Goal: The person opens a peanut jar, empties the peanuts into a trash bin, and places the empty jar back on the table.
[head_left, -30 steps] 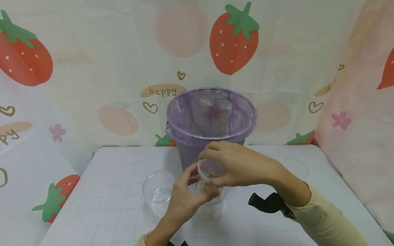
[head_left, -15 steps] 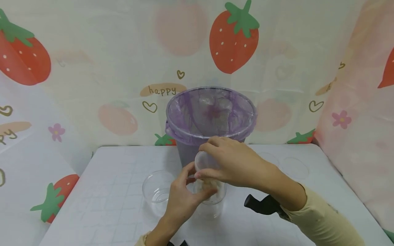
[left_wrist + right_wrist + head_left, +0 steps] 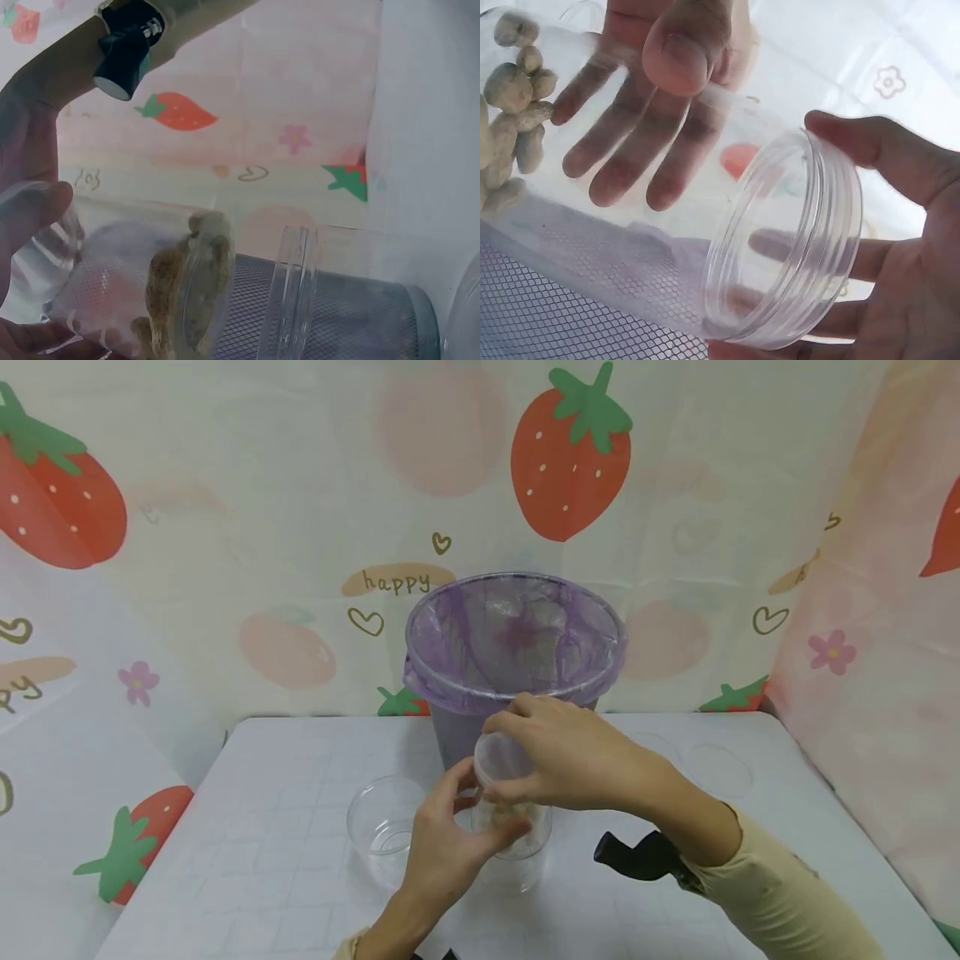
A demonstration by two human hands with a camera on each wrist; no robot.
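Observation:
My left hand (image 3: 450, 839) grips the body of a clear plastic jar (image 3: 540, 835) in the middle of the head view, thumb on the near side. Several peanuts (image 3: 510, 90) lie together at its base. Over the jar's top, my right hand (image 3: 585, 756) holds a translucent lid (image 3: 501, 756) between fingers and thumb. The right wrist view shows the threaded rim (image 3: 832, 217) within the right hand's grasp and the left fingers (image 3: 622, 169) through the jar wall. How tightly the lid sits cannot be told.
An uncovered clear jar (image 3: 386, 818) stands left of the hands. Behind them is a mesh bin (image 3: 453, 735) with a purple liner (image 3: 450, 635). Thin clear discs (image 3: 720, 770) lie at the back right of the white table (image 3: 285, 827). A strawberry-print cloth (image 3: 300, 468) hangs behind.
My right hand has shifted slightly up and left with the lid, whose face has turned more into view. My left hand and the jar stay almost still.

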